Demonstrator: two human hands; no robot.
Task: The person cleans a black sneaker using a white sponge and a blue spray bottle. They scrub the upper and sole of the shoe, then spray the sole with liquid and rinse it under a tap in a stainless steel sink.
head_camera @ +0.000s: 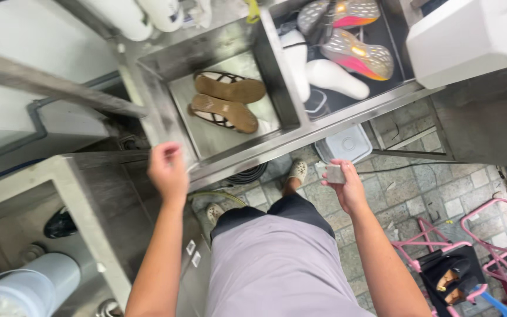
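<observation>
My left hand [168, 170] hangs over the corner of a steel counter, near the front rim of a steel sink [162, 123], fingers curled and holding nothing I can see. My right hand [342, 182] is out in front of my hip and grips a small grey rectangular block [334, 174]. In the sink's left basin lie two brown sandals [227, 101], soles up. The right basin holds two sneakers with grey, orange and pink soles [356, 56] and two white insoles [335, 77].
A white lidded tub [344, 144] sits on the stone floor under the sink, next to a coiled hose [246, 175]. A white machine [470, 35] stands at the upper right. Pink racks [500, 246] with footwear stand at the lower right. A white cylinder [27, 287] is at the lower left.
</observation>
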